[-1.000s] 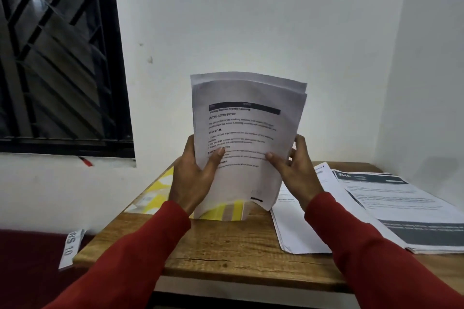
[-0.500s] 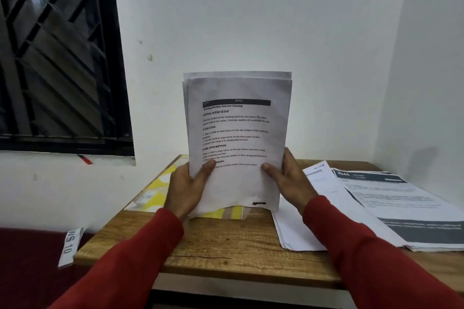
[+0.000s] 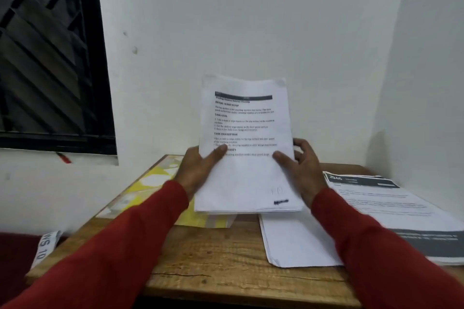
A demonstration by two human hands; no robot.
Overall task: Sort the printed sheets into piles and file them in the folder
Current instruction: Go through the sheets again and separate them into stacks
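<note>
I hold a stack of printed sheets (image 3: 247, 133) tilted back over the table, its bottom edge just above the yellow patterned folder (image 3: 153, 183). My left hand (image 3: 198, 170) grips the stack's left side, thumb on the front page. My right hand (image 3: 301, 168) grips the right side, thumb on the page and fingers curled behind. A pile of white sheets (image 3: 296, 243) lies to the right of the folder. Further right lies a pile of sheets with dark header bars (image 3: 391, 203).
The wooden table (image 3: 226, 263) stands in a corner between white walls. A barred dark window (image 3: 50, 57) is at the left. A paper label (image 3: 46, 246) hangs off the table's left edge over a red surface.
The stack was squared up between both hands, then lowered and tilted back toward the folder. Both hands came down with it.
</note>
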